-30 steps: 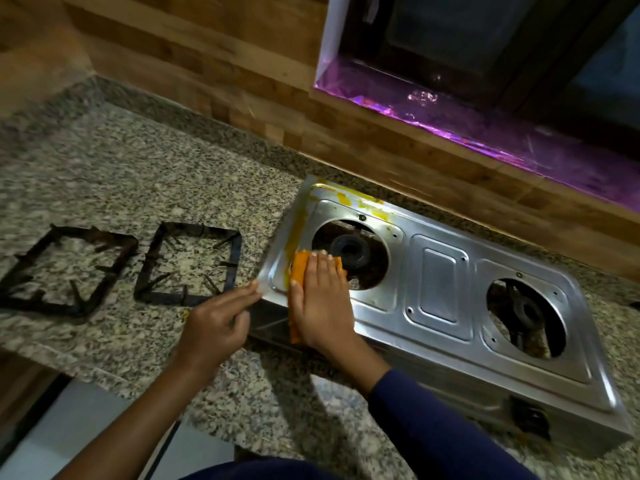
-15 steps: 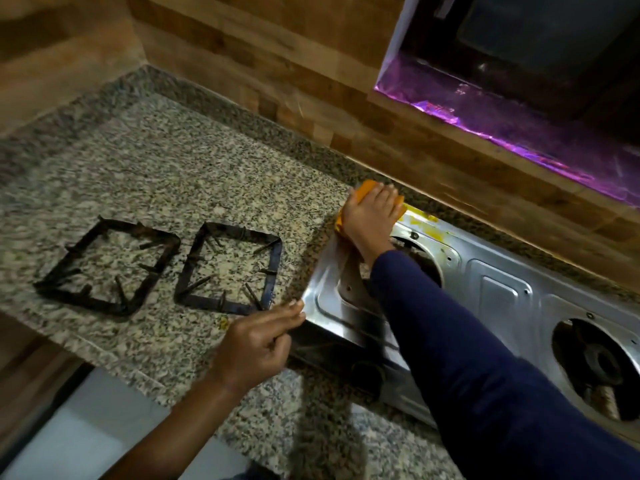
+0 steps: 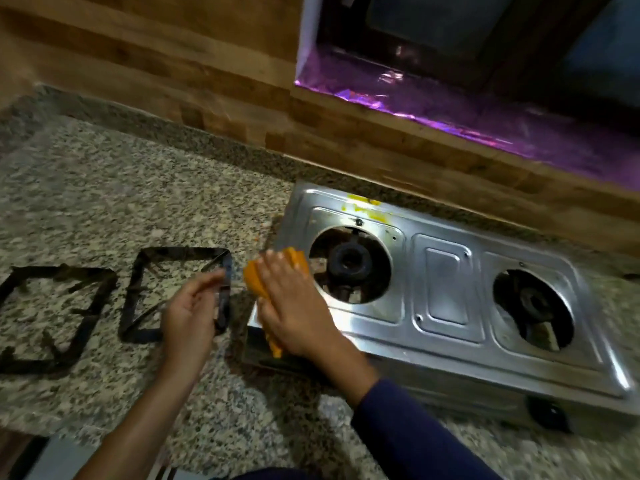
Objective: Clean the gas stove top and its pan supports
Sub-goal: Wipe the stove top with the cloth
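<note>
While pressing orange cloth [image 3: 251,278] onto gas stove [image 3: 446,299], right hand [image 3: 294,306] flat-fingered. Left hand [image 3: 190,310] curled over pan support [image 3: 183,252]; grip unclear.

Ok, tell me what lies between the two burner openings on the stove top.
Bare steel only: the embossed rectangular panel of the stove top, with nothing on it, as the head view shows.

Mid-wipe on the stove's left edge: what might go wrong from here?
The cloth under the right hand lies close to the open burner hole and may snag there. The left hand is off the stove, so hard wiping might slide it. The yellow stain at the back could get missed.
</note>
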